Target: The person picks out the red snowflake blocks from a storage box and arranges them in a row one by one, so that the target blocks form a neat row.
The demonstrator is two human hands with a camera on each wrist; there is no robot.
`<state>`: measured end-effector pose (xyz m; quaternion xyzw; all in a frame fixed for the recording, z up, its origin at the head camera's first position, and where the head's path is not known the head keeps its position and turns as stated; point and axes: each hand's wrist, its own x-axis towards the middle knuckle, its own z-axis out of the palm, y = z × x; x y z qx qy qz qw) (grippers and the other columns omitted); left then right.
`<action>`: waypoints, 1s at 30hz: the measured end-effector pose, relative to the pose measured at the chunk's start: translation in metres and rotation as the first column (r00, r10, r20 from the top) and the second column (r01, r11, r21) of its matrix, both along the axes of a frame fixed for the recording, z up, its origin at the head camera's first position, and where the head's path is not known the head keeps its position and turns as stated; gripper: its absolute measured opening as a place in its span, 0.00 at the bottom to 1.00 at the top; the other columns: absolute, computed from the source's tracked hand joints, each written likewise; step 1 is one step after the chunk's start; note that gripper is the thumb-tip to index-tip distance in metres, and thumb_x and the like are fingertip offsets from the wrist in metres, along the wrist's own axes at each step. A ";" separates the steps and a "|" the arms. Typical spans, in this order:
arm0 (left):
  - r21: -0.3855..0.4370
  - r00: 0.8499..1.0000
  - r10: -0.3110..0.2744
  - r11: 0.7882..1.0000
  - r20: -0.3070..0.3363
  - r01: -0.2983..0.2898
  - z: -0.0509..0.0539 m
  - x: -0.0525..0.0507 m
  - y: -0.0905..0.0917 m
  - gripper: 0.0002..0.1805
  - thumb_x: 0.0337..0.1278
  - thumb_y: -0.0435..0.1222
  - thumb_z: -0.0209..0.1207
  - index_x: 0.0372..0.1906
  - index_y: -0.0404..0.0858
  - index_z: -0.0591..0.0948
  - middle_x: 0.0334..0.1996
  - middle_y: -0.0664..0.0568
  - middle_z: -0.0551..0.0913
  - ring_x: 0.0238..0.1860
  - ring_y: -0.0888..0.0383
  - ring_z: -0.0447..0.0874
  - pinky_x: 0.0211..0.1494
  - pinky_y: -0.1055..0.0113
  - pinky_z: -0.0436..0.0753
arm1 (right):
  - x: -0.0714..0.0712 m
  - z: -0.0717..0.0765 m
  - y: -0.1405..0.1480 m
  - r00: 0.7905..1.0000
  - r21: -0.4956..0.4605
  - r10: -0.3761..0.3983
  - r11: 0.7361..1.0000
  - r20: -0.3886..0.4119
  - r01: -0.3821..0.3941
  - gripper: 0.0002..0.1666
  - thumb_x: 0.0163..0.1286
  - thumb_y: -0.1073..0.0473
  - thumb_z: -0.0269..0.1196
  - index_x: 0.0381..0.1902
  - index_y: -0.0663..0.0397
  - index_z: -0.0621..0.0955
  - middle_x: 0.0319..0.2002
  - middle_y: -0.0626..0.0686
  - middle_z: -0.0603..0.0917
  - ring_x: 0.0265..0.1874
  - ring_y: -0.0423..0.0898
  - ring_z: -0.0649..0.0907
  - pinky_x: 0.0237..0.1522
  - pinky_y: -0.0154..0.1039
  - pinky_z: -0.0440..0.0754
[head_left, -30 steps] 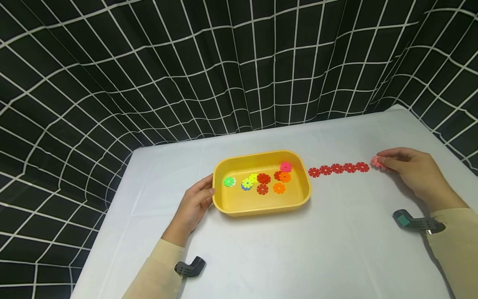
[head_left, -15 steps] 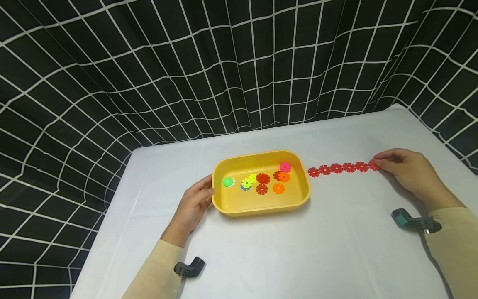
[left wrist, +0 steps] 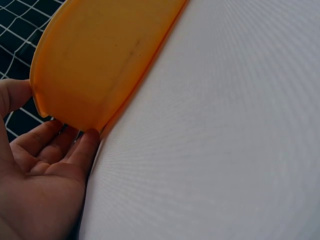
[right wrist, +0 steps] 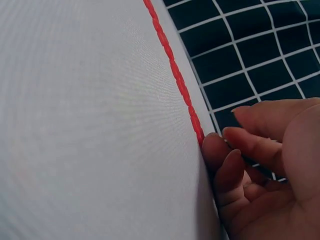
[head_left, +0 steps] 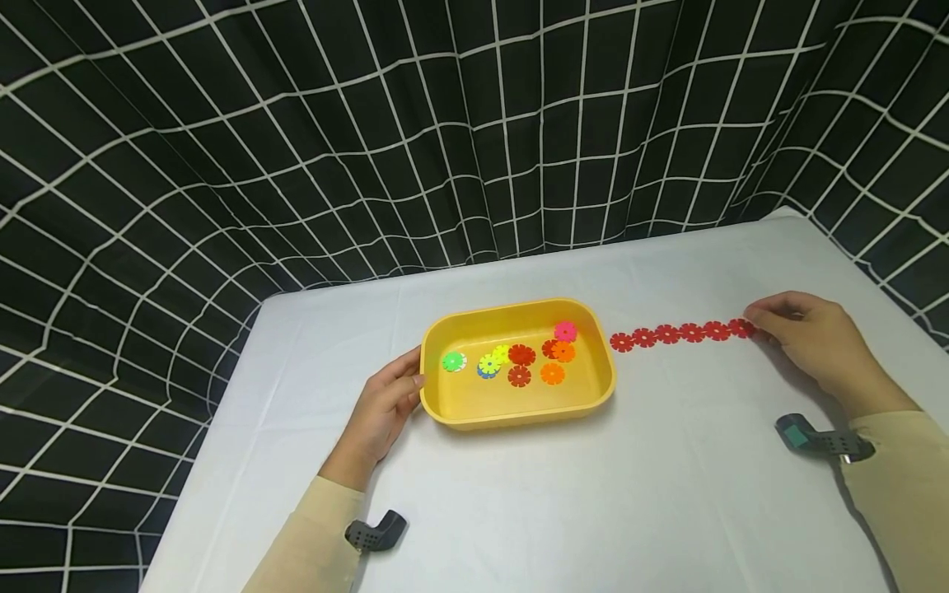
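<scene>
A yellow tray (head_left: 519, 422) sits on the white table. At its left end my left hand (head_left: 385, 402) holds it, thumb at the rim and fingertips against the outer wall in the left wrist view. Right of the tray, several red notched plastic discs (head_left: 667, 334) lie flat in a straight row. At the row's right end my right hand (head_left: 815, 342) touches the last red disc (head_left: 740, 328) at its edge with its fingertips. From the right wrist view, the row is seen edge-on, and the thumb (right wrist: 255, 114) stands away from the fingertips touching the row's end.
Inside the tray lie several loose discs: green (head_left: 452, 362), yellow-green, blue, dark red (head_left: 521, 355), orange (head_left: 552, 374) and pink (head_left: 566, 332). A black curtain (head_left: 511, 123) with white grid lines hangs behind the table.
My right hand has brought a red disc leftward and down onto the table at the row's right end, and its fingers have moved to the disc's edge. The left hand and tray stay put.
</scene>
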<state>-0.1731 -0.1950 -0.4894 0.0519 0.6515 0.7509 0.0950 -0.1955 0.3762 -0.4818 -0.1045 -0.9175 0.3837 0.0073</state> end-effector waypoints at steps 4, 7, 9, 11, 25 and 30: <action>-0.005 1.000 -0.004 1.000 0.001 0.004 0.000 0.000 0.000 0.31 0.76 0.29 0.55 0.81 0.30 0.69 0.78 0.42 0.71 0.77 0.49 0.70 0.74 0.60 0.76 | 0.000 0.004 -0.002 1.000 -0.082 -0.012 0.997 0.006 0.012 0.41 0.83 0.32 0.55 0.71 0.63 0.76 0.66 0.67 0.77 0.54 0.56 0.78 0.36 0.21 0.78; -0.009 1.000 -0.008 1.000 0.003 0.008 0.001 0.001 0.000 0.31 0.77 0.29 0.55 0.81 0.30 0.70 0.79 0.43 0.71 0.78 0.49 0.69 0.74 0.60 0.75 | 0.001 0.009 -0.007 1.000 -0.178 -0.009 0.984 0.000 0.008 0.43 0.81 0.29 0.57 0.74 0.58 0.75 0.67 0.61 0.76 0.51 0.44 0.80 0.37 0.22 0.81; -0.010 1.000 -0.008 1.000 0.004 0.008 0.001 0.001 0.000 0.31 0.77 0.29 0.54 0.81 0.30 0.70 0.78 0.44 0.71 0.78 0.50 0.69 0.74 0.60 0.75 | 0.003 0.014 -0.012 1.000 -0.236 0.015 0.972 -0.020 -0.019 0.40 0.82 0.31 0.57 0.74 0.53 0.74 0.66 0.56 0.77 0.50 0.37 0.82 0.40 0.23 0.82; -0.010 1.000 -0.004 1.000 0.006 0.004 0.001 0.001 0.000 0.30 0.77 0.28 0.54 0.80 0.31 0.70 0.78 0.45 0.72 0.77 0.51 0.70 0.74 0.60 0.75 | 0.005 0.021 -0.019 0.998 -0.272 0.049 0.960 -0.049 -0.060 0.37 0.83 0.32 0.57 0.75 0.50 0.74 0.64 0.53 0.78 0.50 0.35 0.83 0.42 0.24 0.83; 0.011 1.000 0.022 1.000 0.012 -0.022 -0.002 0.000 0.000 0.30 0.76 0.28 0.55 0.79 0.30 0.72 0.77 0.44 0.73 0.78 0.49 0.70 0.74 0.61 0.76 | 0.015 0.058 -0.095 0.890 -0.475 0.341 0.756 -0.301 -0.450 0.26 0.92 0.48 0.43 0.75 0.52 0.74 0.65 0.52 0.80 0.58 0.46 0.86 0.51 0.37 0.89; 0.009 1.000 0.013 1.000 0.007 -0.013 -0.001 -0.001 0.001 0.30 0.76 0.27 0.54 0.80 0.29 0.71 0.78 0.42 0.72 0.78 0.48 0.69 0.74 0.60 0.75 | 0.022 0.065 -0.123 0.867 -0.569 0.373 0.655 -0.330 -0.498 0.25 0.92 0.50 0.43 0.73 0.55 0.74 0.66 0.57 0.79 0.59 0.51 0.85 0.53 0.40 0.89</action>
